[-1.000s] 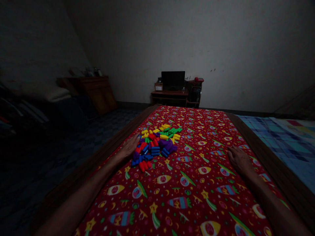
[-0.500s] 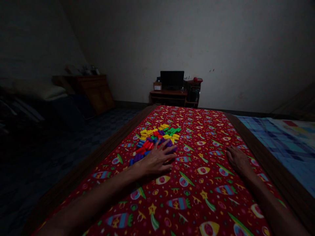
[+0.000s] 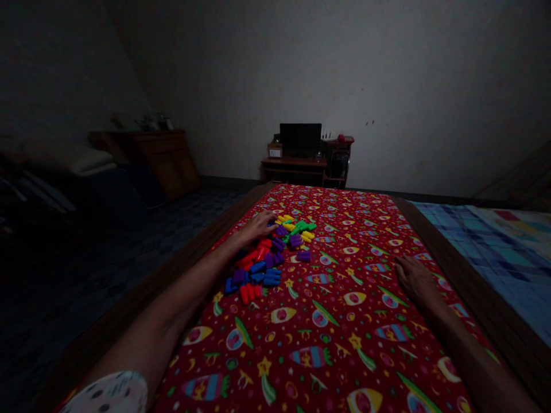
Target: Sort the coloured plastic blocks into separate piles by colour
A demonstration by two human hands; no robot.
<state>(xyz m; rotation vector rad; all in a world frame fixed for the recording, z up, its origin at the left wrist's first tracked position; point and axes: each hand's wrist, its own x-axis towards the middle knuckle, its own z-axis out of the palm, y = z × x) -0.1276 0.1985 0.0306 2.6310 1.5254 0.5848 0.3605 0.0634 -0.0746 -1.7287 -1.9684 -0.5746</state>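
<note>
1. At the far end of the heap, the left hand (image 3: pixel 257 225) lies with fingers stretched out, touching the pieces and gripping nothing visible.
2. The plastic pieces (image 3: pixel 269 261) lie loose and colour-mixed on the red patterned sheet (image 3: pixel 336 332); none looks sorted or joined.
3. The right hand (image 3: pixel 413 278) rests flat and open on the sheet, well apart.

The blocks (image 3: pixel 269 261) were small, rounded plastic pieces in yellow, green, purple, red and blue. They lay in a loose, scattered heap on the cloth (image 3: pixel 344 321), left of its middle. Yellow and green lay farthest, blue and red nearest; one purple piece (image 3: pixel 303 256) lay just apart on the right.
</note>
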